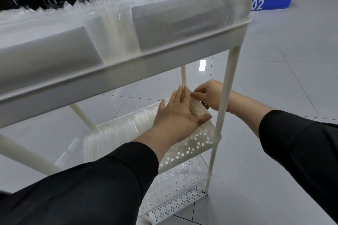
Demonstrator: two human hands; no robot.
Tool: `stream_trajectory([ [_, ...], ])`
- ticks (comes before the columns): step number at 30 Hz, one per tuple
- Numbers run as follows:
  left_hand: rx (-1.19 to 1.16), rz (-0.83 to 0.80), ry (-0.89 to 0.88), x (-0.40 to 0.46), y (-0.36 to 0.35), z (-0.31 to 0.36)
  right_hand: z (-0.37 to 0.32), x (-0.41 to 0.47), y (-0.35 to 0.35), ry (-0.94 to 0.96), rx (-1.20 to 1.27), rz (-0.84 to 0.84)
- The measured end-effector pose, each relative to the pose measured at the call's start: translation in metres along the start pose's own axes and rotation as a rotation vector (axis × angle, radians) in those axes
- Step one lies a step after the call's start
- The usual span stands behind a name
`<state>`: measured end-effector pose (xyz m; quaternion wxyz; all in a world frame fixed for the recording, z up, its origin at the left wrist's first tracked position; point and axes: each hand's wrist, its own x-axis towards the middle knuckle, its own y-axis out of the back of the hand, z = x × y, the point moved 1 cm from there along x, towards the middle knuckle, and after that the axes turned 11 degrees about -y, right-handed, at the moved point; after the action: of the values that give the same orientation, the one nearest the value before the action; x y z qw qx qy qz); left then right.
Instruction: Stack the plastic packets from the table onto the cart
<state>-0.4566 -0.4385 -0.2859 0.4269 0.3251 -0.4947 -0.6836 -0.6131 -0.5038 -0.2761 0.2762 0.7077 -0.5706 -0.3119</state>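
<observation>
Cart (128, 64): top tray rim runs above both hands, packed with upright plastic packets (179, 23); grey tiled floor (274, 71) lies open beyond and right of the fingers. Middle shelf (192, 144): row of packets (117, 133) stands on edge, reaching left of the fingers, with bare perforated shelf below the wrist up to the corner post. Left hand (175, 111) presses flat on the row's end, fingers straight and together, thumb hooked under the stack edge; right hand (210, 95), fingers curled, pinches the top edges of the end packets from the far side.
</observation>
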Motion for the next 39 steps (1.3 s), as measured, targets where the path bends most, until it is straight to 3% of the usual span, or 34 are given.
stream_trajectory([
  [11,0.047,-0.085,-0.018,0.004,-0.001,-0.005,0.002,-0.010,0.001,-0.041,-0.019,-0.053],
  [28,0.031,-0.073,-0.079,0.002,-0.002,-0.004,0.015,-0.024,-0.003,-0.019,-0.115,-0.094],
  [39,0.052,-0.048,-0.085,-0.002,0.000,-0.001,0.032,-0.039,-0.001,-0.024,-0.001,-0.177],
])
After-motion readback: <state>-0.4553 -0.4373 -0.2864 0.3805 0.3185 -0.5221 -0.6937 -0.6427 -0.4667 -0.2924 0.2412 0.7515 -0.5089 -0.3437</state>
